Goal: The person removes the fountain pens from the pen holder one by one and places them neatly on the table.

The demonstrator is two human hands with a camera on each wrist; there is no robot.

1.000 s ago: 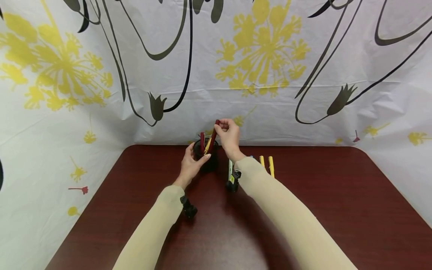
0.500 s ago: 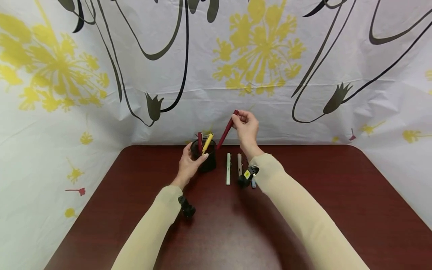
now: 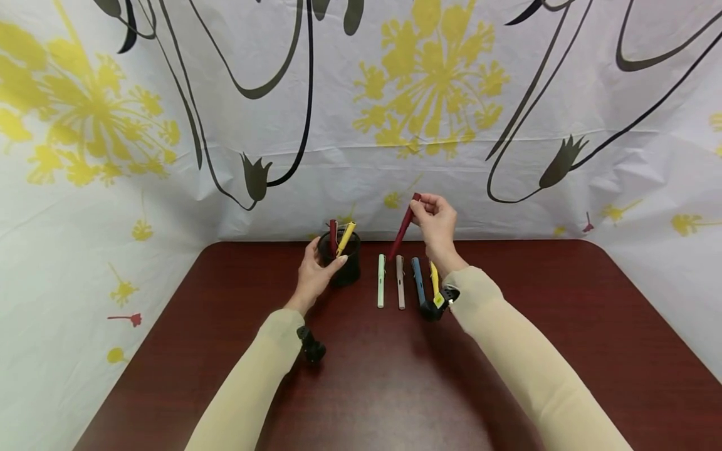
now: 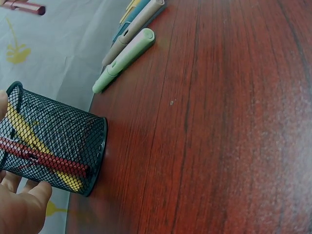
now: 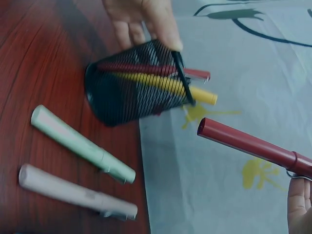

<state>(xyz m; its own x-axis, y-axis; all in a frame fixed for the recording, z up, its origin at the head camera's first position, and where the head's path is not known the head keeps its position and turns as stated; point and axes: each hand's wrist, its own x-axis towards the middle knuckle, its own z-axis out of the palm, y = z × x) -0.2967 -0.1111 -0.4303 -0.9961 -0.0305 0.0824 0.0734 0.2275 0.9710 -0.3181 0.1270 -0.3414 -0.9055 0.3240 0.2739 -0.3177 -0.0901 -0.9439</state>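
My left hand [image 3: 317,274] grips a black mesh pen cup [image 4: 53,131] around its side, the thumb near the rim. Inside the cup stand a red pen [image 3: 333,235] and a yellow pen [image 5: 202,94], both leaning. In my right hand [image 3: 439,225] a second red pen [image 5: 248,144] is pinched near its clip end, tilted, above the table to the right of the cup. Below it lie a mint-green pen [image 3: 381,282], a beige-pink pen [image 3: 400,283], a blue pen [image 3: 418,279] and a yellow pen [image 3: 434,277], partly hidden by the right wrist.
The dark red wooden table [image 3: 361,388] ends at a white flowered sheet [image 3: 316,156] hanging just behind the cup and pens. A black camera sits on each wrist, the right one [image 3: 437,304] close over the blue and yellow pens.
My right hand has drawn the red pen up out of the cup and carried it right, now over the row of pens. The left hand stays on the cup.
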